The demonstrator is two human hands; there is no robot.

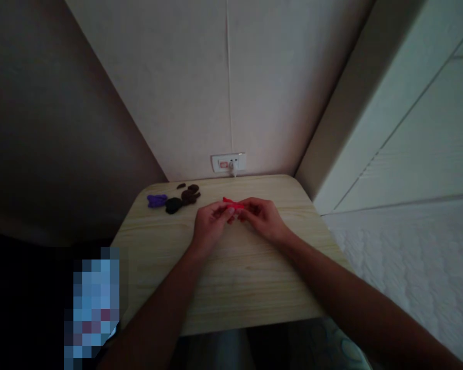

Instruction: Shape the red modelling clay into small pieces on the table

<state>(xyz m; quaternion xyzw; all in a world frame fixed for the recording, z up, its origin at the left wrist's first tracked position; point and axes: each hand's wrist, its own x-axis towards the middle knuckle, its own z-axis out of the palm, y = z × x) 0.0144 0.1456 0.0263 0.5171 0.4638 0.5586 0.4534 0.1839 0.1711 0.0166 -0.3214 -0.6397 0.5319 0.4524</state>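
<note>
Left hand (211,226) and right hand (264,218) near-meeting, fingertips pinching a small red item (236,205) over the counter (231,293) (contact with the wood: can't tell). Looks pliable; a loosened pinch could drop it. Leftward: black bundle (173,206), purple bundle (157,201), brown pieces (188,197); a stray sweep might scatter them.

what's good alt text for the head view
The left hand and right hand pinch a red strip over a wood-grain table. A purple bundle, black bundle and brown pieces lie at left; a wall socket is behind.
</note>
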